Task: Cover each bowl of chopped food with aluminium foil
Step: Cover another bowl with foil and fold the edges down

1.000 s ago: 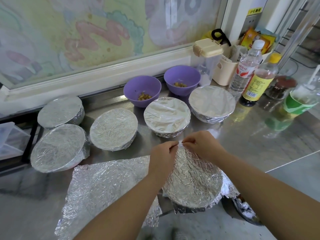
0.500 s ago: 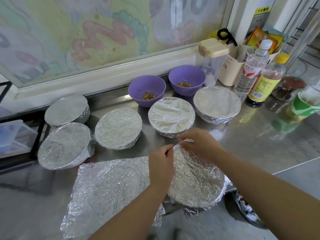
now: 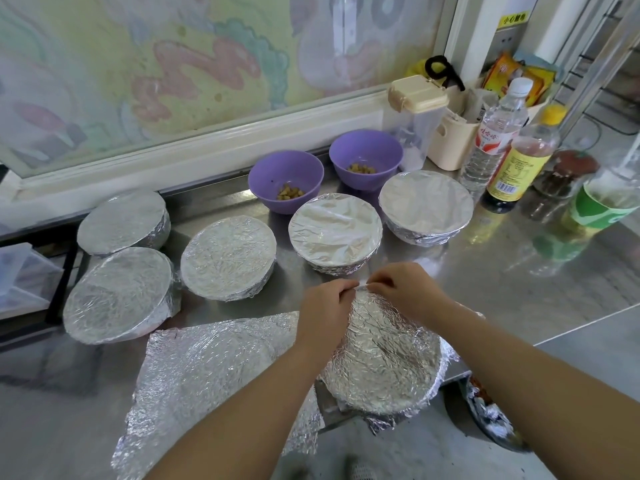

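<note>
Lying nearest, at the front edge of the steel counter (image 3: pixel 519 289), is a loose, crinkled foil sheet (image 3: pixel 214 382), spread flat just left of the near bowl (image 3: pixel 384 362). That bowl is wrapped in foil across its top and down its sides. Both forearms reach over it to its far rim, where the left hand (image 3: pixel 323 315) and the right hand (image 3: pixel 405 291) meet. Their fingers are curled, each hand pinching the foil edge at the rim, the fingertips almost touching one another. Beyond the hands stand five bowls sealed with foil. They are the left front bowl (image 3: pixel 117 296), the left rear bowl (image 3: pixel 123 221) just behind it, the middle bowl (image 3: pixel 227 258), the centre-right bowl (image 3: pixel 334 232) and the right bowl (image 3: pixel 426 206). Farther back, near the window ledge, the left purple bowl (image 3: pixel 285 180) and the right purple bowl (image 3: pixel 365 157) sit uncovered, each holding a little yellowish chopped food. At the far right stand a lidded clear container (image 3: pixel 415 112), a water bottle (image 3: pixel 491 143) and a yellow-capped bottle (image 3: pixel 519 161).
</note>
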`<state>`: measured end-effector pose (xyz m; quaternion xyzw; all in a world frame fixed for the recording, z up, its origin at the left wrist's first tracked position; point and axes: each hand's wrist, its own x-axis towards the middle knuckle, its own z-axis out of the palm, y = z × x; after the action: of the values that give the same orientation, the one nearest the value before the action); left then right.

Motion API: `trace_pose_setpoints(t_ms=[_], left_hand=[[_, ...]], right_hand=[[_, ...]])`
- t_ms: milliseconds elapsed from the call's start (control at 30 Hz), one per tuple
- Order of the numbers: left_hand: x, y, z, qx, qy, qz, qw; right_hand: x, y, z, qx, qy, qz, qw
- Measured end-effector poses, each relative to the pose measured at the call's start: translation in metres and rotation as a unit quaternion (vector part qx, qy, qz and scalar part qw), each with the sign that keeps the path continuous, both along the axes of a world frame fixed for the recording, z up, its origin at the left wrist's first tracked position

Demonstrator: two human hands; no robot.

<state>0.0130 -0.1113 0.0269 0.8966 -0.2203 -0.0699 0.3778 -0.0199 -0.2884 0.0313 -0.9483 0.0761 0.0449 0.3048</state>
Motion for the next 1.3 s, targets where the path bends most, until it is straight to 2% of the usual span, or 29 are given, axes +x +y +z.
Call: trace_pose_setpoints(t_ms=[200, 367, 500, 800, 967, 1067, 1200, 1300], left_hand=[[-0.004, 0.001, 0.0, -0.022, -0.003, 0.01, 1.0], [-0.006, 0.003, 0.0, -0.032, 0.002, 0.026, 0.999], [-0.007, 0.002, 0.001, -0.035, 0.007, 0.038, 0.999], [-0.01, 0.003, -0.003, -0.035, 0.018, 0.052, 0.998], [-0.013, 0.008, 0.002, -0.037, 0.011, 0.085, 0.996], [-0.01, 0.019, -0.002, -0.027, 0.051, 0.11, 0.992], [0.005, 0.016, 0.002, -0.005, 0.07, 0.026, 0.997], [0.021, 0.004, 0.007, 0.063, 0.086, -0.064, 0.992]], right_hand=[[0.001, 0.003, -0.009, -0.008, -0.017, 0.021, 1.0], [0.007, 0.006, -0.003, 0.018, 0.038, 0.054, 0.998], [0.01, 0.006, 0.004, -0.011, 0.068, 0.079, 0.994], [0.007, 0.011, 0.002, -0.046, 0.06, 0.079, 0.994], [-0.002, 0.0, 0.01, 0.035, 0.038, 0.023, 0.998], [-0.018, -0.009, 0.01, 0.031, 0.022, -0.014, 0.999], [-0.028, -0.002, 0.001, 0.035, 0.002, -0.036, 0.999], [-0.021, -0.001, -0.005, 0.059, 0.024, -0.039, 0.997]])
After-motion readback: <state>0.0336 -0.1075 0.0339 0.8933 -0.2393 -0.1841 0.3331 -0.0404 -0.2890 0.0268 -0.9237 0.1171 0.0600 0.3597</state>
